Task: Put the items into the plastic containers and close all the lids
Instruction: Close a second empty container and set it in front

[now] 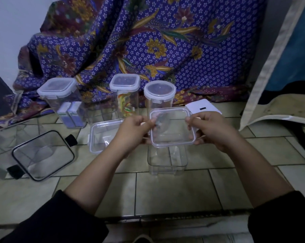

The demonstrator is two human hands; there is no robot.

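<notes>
Both hands hold a clear square lid [172, 128] level in the air. My left hand [133, 131] pinches its left edge and my right hand [209, 128] pinches its right edge. Directly below the lid an open clear square container [167, 160] stands on the tiled floor. Another clear lid [102, 135] lies to the left of my left hand. At the back stand three tall lidded containers: one with small boxes [60, 100], one with colourful contents [125, 95], and a round one [159, 95].
A black-rimmed lid with black clips [43, 155] lies at the left, beside a clear container [1, 142]. A white box [202, 107] sits behind my right hand. Patterned purple cloth [148, 41] drapes the back; a fabric bag [279, 85] stands at the right.
</notes>
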